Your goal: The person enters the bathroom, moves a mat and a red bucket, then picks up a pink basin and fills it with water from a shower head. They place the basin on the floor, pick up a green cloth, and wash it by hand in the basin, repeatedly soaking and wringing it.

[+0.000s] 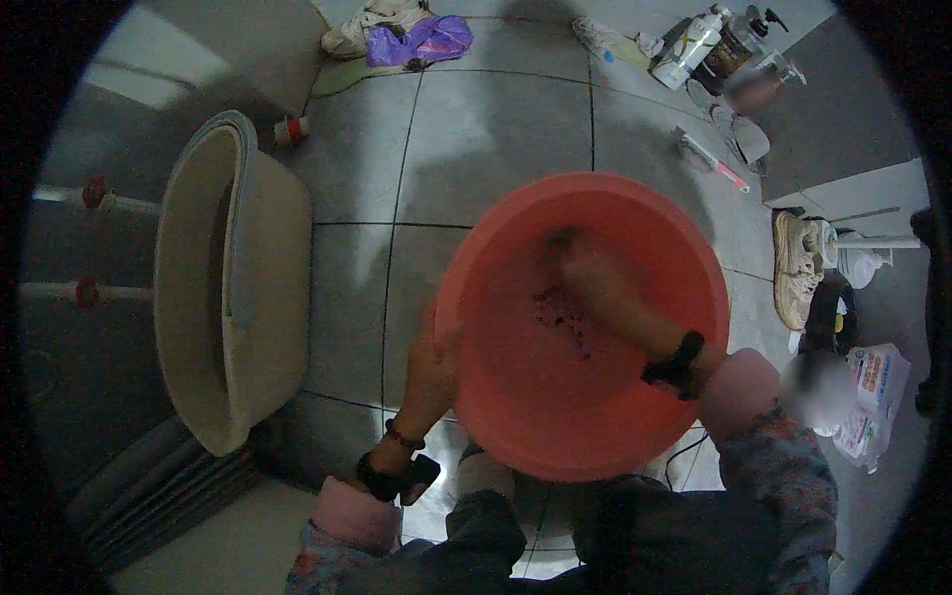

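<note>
A large red plastic basin (506,416) stands on the floor before me, with dark bits (561,316) scattered on its bottom. My left hand (435,357) grips the basin's left rim; a watch and a beaded bracelet are on that wrist. Inside the basin, my right hand (587,275) is blurred by motion near the far part of the bottom. Something small and dark (561,242) shows at its fingertips, too blurred to name or to tell if it is held. A black band circles the right wrist.
A beige plastic tub (275,290) leans on its side against the left wall, near pipes with red fittings (88,292). A pink-handled brush (714,163), pump bottles (692,48) and shoes (794,268) line the right. A purple bag (420,41) lies at the far wall.
</note>
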